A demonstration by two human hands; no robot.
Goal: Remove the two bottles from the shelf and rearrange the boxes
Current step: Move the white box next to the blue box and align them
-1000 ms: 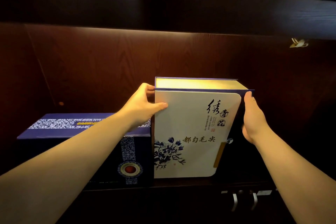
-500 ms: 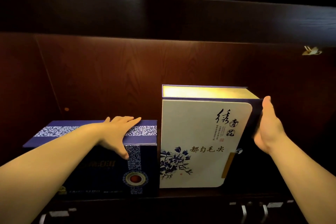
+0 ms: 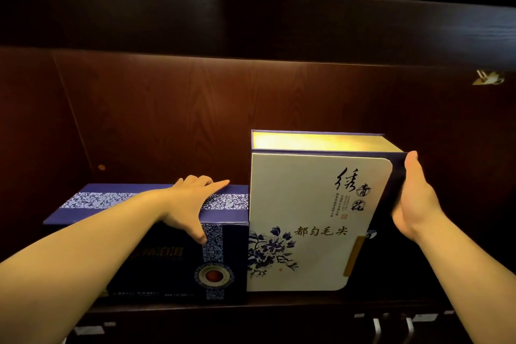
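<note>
Already no bottles show on the dark wooden shelf [image 3: 279, 306], so that half of the task looks done as far as the view reaches; what remains, I judge, is settling the two boxes.

The left hand [image 3: 192, 204] lies flat on the lid of the low navy gift box [image 3: 156, 254], fingers together and stretched toward the back wall, thumb hooked down over the front edge. Just beyond that thumb, on its right, the navy box touches the tall white tea box [image 3: 310, 220], which stands upright with blue flowers and Chinese lettering on its face.

The right hand [image 3: 413, 198] presses open-palmed against the far side of the white box, thumb up at the top corner; its fingers are hidden behind the box, so I cannot tell whether they curl around it.

Both boxes sit side by side near the shelf's front edge, seemingly close to their final placing.
</note>
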